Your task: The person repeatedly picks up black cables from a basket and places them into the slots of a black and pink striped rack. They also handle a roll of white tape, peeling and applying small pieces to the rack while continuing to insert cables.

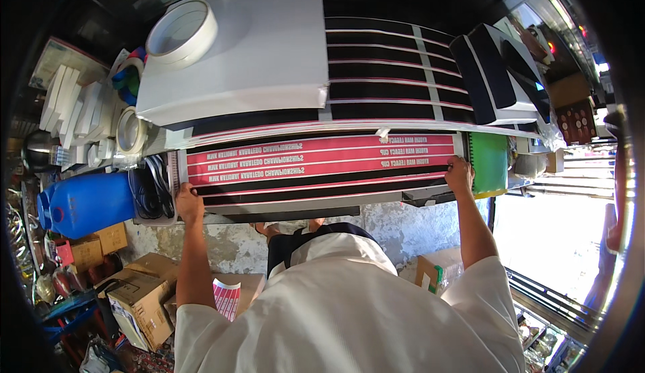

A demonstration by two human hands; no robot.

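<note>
A long printed sheet (pixel 336 159) with pink bands, white mirrored lettering and black gaps lies stretched across in front of me. My left hand (pixel 189 203) closes on its near left corner, thumb on top. At the near right corner my right hand (pixel 460 175) pinches the same sheet. Just beyond it, a white-edged work surface (pixel 430 128) carries more black panels (pixel 376 70) with thin pink and white lines. On that surface, a large white box (pixel 248 70) sits at the left, with a wide roll of tape (pixel 201 44) on top.
Coiled black cable (pixel 153 188) and a blue jerrycan (pixel 94 205) are left of the sheet. Something green with a spiral edge (pixel 489 164) stands at its right. Cardboard boxes (pixel 138 299) crowd the lower left floor. Dark blue and white pieces (pixel 490 77) lie at the far right.
</note>
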